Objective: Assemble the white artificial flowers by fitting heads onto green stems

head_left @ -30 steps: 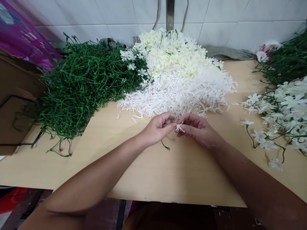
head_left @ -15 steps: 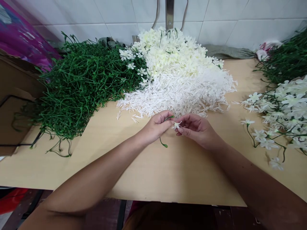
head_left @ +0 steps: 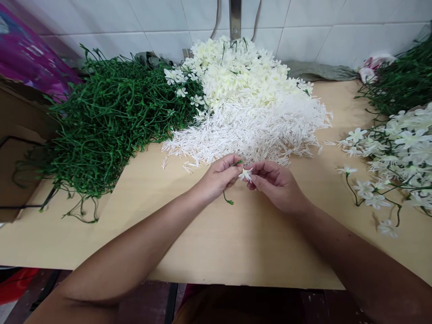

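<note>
Your left hand (head_left: 219, 175) is closed around a green stem (head_left: 228, 199). Your right hand (head_left: 278, 182) pinches a white flower (head_left: 245, 174) between thumb and forefinger, just in front of the heap of white stamens (head_left: 249, 130). Your left fingers hide the stem's middle; I cannot tell whether it joins the flower. Right of the heap, stemmed blossoms (head_left: 410, 141) run out of view.

White tiled wall (head_left: 162, 18) at back; upright metal strip (head_left: 235, 20) against it, a thin cord (head_left: 257, 20) on either side. At its foot, crumpled grey-green bundle (head_left: 317, 70), pink-and-white wad (head_left: 373, 67) beside. Left: purple sheeting (head_left: 37, 49), cardboard box (head_left: 16, 175). Red item (head_left: 16, 283) below bench (head_left: 189, 252) edge.
</note>
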The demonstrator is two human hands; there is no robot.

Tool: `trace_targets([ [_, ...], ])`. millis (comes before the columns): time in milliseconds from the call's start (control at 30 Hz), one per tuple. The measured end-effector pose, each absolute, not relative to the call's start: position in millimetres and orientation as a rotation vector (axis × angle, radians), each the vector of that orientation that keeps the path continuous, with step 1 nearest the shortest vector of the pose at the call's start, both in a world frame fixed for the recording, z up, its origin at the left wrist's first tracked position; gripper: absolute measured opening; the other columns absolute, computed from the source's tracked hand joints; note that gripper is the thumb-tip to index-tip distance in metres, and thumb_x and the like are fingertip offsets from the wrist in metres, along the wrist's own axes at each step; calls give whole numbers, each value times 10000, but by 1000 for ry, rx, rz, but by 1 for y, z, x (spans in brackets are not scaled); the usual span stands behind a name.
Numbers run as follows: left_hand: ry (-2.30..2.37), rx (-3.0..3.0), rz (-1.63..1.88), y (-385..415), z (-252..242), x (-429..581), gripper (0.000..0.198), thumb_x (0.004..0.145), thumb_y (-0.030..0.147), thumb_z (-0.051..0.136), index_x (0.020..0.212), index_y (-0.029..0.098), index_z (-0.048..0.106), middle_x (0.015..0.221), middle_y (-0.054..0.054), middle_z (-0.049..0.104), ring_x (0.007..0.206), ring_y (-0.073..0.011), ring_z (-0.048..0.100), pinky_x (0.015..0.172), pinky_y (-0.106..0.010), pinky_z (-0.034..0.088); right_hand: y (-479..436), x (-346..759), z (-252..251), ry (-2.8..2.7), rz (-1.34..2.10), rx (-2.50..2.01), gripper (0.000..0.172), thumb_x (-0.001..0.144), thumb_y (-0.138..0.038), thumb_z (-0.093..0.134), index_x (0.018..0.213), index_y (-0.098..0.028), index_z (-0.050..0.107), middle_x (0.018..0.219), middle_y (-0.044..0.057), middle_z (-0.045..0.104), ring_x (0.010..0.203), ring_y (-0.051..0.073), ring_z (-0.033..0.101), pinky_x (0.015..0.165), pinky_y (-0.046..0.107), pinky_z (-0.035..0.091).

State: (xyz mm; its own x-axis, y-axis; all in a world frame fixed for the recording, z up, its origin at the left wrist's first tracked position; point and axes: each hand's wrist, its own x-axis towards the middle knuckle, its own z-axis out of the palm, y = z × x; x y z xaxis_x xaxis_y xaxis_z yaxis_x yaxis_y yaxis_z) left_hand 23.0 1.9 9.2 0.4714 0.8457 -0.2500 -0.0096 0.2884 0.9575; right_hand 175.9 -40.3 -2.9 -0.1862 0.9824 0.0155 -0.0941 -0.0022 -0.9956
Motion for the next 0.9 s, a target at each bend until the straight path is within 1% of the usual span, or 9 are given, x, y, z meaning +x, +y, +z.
trace_targets([
  [100, 916, 1055, 694, 2, 11, 24, 184, 630, 243, 563, 725, 175, 421, 504, 97, 319, 410, -17, 212, 419, -185, 130, -40, 176, -2, -1270, 1410, -1003, 263, 731, -388, 669, 846, -183, 552, 716, 3, 573, 649, 93, 540, 633, 261, 478],
  [233, 904, 1071, 668, 1, 10, 25, 203, 627, 261, 578, 720, 172, 421, 509, 95, 337, 409, -13, 226, 410, -178, 135, -39, 175, -3, -1240, 1404, -1022, 289, 692, -384, 710, 797, -177, 538, 699, -8, 557, 632, 78, 519, 617, 240, 462],
  [500, 918, 1128, 660, 0, 9, 25, 192, 650, 287, 567, 723, 176, 428, 540, 84, 364, 417, -19, 244, 406, -185, 149, -40, 174, -3, -1249, 1369, -1056, 303, 677, -416, 727, 782, -180, 568, 681, -4, 573, 637, 97, 538, 627, 258, 478],
  [667, 875, 1129, 695, 0, 8, 23, 221, 694, 342, 576, 762, 176, 447, 547, 86, 326, 425, -24, 226, 424, -195, 152, -39, 176, -4, -1250, 1328, -1073, 303, 698, -441, 701, 756, -178, 562, 655, -9, 559, 597, 88, 514, 576, 250, 455],
  [800, 817, 1350, 724, -2, 7, 21, 273, 706, 359, 624, 843, 178, 473, 573, 80, 339, 478, -39, 276, 455, -193, 211, -38, 179, -6, -1205, 1308, -1097, 294, 709, -424, 698, 748, -175, 546, 631, -13, 557, 569, 83, 502, 553, 248, 435],
  [900, 811, 1483, 742, -6, 4, 22, 288, 709, 320, 642, 871, 189, 445, 572, 93, 313, 481, -39, 265, 473, -187, 239, -38, 179, -7, -1179, 1301, -1089, 282, 711, -399, 704, 739, -170, 542, 627, -17, 553, 567, 78, 504, 553, 242, 427],
])
